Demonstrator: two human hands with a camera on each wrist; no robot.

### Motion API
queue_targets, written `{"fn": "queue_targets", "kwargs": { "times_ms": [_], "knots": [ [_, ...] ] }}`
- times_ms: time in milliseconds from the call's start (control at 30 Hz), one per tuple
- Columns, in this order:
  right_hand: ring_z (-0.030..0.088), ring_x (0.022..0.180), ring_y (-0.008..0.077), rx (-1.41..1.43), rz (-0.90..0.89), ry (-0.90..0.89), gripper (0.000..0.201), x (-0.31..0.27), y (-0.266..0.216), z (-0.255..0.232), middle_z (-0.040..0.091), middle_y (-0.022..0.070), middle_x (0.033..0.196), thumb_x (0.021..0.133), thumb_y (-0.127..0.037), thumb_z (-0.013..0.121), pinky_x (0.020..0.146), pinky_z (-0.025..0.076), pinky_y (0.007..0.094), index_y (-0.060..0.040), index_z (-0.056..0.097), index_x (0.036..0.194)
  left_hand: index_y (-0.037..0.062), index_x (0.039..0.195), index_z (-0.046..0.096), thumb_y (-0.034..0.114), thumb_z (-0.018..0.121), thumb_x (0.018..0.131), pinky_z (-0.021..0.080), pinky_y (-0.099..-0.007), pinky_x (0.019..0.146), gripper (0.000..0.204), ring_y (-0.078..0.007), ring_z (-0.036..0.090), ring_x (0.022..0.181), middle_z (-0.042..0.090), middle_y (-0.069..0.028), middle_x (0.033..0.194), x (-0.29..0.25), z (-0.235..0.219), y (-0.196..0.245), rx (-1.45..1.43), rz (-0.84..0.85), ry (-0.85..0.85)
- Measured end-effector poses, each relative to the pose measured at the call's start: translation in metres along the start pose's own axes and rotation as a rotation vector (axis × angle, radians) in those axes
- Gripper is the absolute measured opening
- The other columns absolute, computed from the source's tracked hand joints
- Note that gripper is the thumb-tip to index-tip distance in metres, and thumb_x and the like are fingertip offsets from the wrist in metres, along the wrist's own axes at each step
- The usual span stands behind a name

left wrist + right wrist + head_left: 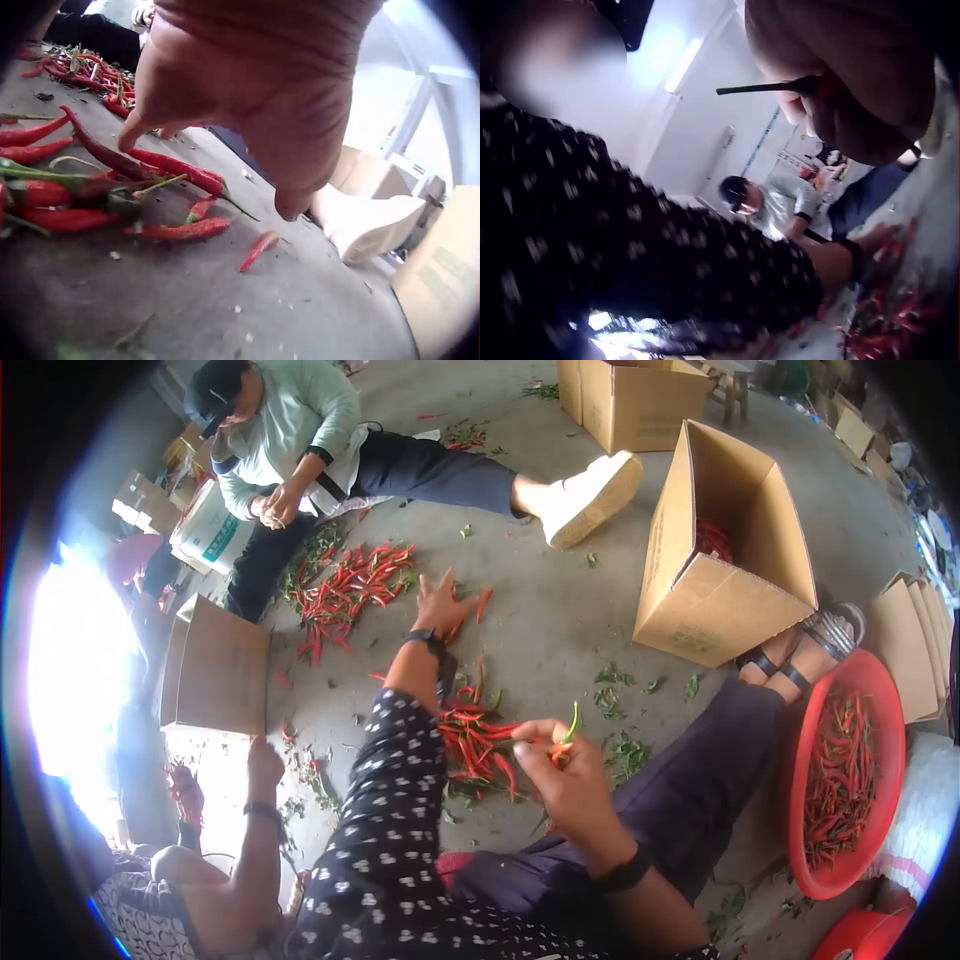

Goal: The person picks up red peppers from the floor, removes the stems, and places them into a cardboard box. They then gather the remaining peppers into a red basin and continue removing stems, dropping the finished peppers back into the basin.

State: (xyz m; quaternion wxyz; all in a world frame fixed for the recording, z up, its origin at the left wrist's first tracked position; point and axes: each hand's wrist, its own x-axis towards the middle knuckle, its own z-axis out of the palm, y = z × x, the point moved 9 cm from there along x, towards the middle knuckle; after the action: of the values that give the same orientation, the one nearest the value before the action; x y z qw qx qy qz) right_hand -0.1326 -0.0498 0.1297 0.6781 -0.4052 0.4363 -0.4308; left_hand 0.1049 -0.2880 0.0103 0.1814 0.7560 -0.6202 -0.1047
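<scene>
My left hand point(440, 605) reaches forward low over the floor with fingers spread. In the left wrist view its fingertips hang close above loose red chili peppers point(180, 171), and nothing shows in its grasp. My right hand point(578, 785) is raised over my lap and pinches a chili pepper point(573, 726) between thumb and fingers. The green stem sticks up, while most of the red body is hidden by the fingers. In the right wrist view the dark stem point(761, 88) juts out from the hand. Between my arms lies a small heap of red chilies point(468, 745).
A larger chili pile point(355, 585) lies before a seated person point(300, 440). An upright cardboard box point(665, 600) with chilies inside stands ahead to the right. A red basin point(797, 800) of chilies is at my right. Another person's arm point(262, 840) is at the left. Leaf scraps point(628, 755) litter the floor.
</scene>
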Motion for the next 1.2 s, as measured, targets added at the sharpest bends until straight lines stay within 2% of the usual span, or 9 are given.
{"fn": "queue_targets", "kwargs": {
  "times_ms": [100,167,233,400,533,633,700,867,1200],
  "knots": [
    [0.039,0.051,0.0019,-0.119,0.069,0.241,0.012,0.014,0.066,-0.054,0.049,-0.0037,0.062,0.083,-0.013,0.057,0.045,0.032,0.019,-0.0041,0.058,0.092,0.0139,0.12,0.05,0.033,0.058,0.075,0.034,-0.0418,0.097,0.05,-0.0382,0.039,0.115,0.035,-0.0187,0.131,-0.002,0.016,0.028,0.117,-0.083,-0.111],
    [0.034,0.044,0.0038,0.463,0.21,0.408,0.006,0.013,0.095,-0.078,0.037,-0.0067,0.057,0.084,-0.013,0.056,0.04,0.027,0.0193,-0.007,0.054,0.086,0.0143,0.118,0.052,0.029,0.056,0.076,0.035,-0.0414,0.096,0.045,-0.0373,0.042,0.112,0.038,-0.0175,0.128,-0.016,0.038,0.029,0.248,-0.031,-0.217],
    [0.035,0.045,0.0056,0.325,0.108,0.488,0.008,0.023,0.076,-0.09,0.037,-0.0056,0.056,0.083,-0.015,0.056,0.041,0.027,0.0206,-0.0083,0.052,0.084,0.0158,0.111,0.058,0.019,0.051,0.078,0.036,-0.0404,0.094,0.034,-0.0345,0.046,0.107,0.047,-0.0155,0.119,-0.035,0.035,0.035,0.159,0.249,-0.021],
    [0.034,0.047,0.0046,0.522,0.06,0.556,0.007,0.032,0.09,-0.103,0.038,-0.0055,0.059,0.082,-0.012,0.057,0.043,0.029,0.0212,-0.0067,0.053,0.08,0.0097,0.107,0.06,0.016,0.051,0.077,0.039,-0.0387,0.091,0.032,-0.0332,0.049,0.105,0.05,-0.0174,0.116,-0.135,0.017,0.017,0.016,0.483,-0.225],
    [0.034,0.048,0.0055,0.49,0.057,0.605,0.005,0.026,0.097,-0.11,0.039,-0.0049,0.061,0.082,-0.011,0.056,0.044,0.031,0.0214,-0.0062,0.054,0.083,0.013,0.107,0.06,0.021,0.054,0.077,0.037,-0.0389,0.094,0.032,-0.0327,0.048,0.106,0.051,-0.0158,0.114,-0.192,0.009,0.015,0.11,0.364,-0.514],
    [0.039,0.049,0.0067,0.433,0.093,0.651,0.006,0.02,0.103,-0.117,0.043,-0.0035,0.062,0.082,-0.013,0.056,0.044,0.033,0.0224,-0.0071,0.054,0.083,0.02,0.105,0.061,0.023,0.054,0.077,0.033,-0.0502,0.092,0.03,-0.0298,0.043,0.111,0.051,-0.0122,0.114,-0.22,-0.013,0.071,0.296,0.549,-0.136],
    [0.045,0.05,0.0087,0.379,0.176,0.681,0.009,0.013,0.113,-0.119,0.046,-0.0019,0.063,0.081,-0.016,0.057,0.043,0.036,0.0244,-0.0082,0.053,0.082,0.0172,0.099,0.062,0.024,0.055,0.076,0.032,-0.0478,0.093,0.025,-0.0283,0.047,0.107,0.054,-0.0102,0.106,-0.235,0.012,0.104,0.188,0.717,-0.217],
    [0.049,0.052,0.0108,0.278,0.227,0.519,0.009,-0.002,0.116,-0.113,0.048,-0.0006,0.064,0.08,-0.017,0.057,0.043,0.038,0.0271,-0.0098,0.053,0.081,0.0099,0.087,0.06,0.023,0.054,0.076,0.036,-0.0467,0.089,0.018,-0.0271,0.054,0.097,0.058,-0.0098,0.101,-0.248,0.066,0.115,0.287,0.68,-0.355],
    [0.045,0.05,0.0098,0.1,0.248,0.29,0.011,-0.022,0.104,-0.083,0.046,-0.0019,0.06,0.078,-0.018,0.06,0.042,0.034,0.0263,-0.0092,0.054,0.078,0.0025,0.082,0.055,0.016,0.053,0.074,0.047,-0.0415,0.066,0.016,-0.0337,0.059,0.073,0.061,-0.0153,0.075,-0.256,-0.031,0.098,-0.301,0.332,-0.21]
  ]
}}
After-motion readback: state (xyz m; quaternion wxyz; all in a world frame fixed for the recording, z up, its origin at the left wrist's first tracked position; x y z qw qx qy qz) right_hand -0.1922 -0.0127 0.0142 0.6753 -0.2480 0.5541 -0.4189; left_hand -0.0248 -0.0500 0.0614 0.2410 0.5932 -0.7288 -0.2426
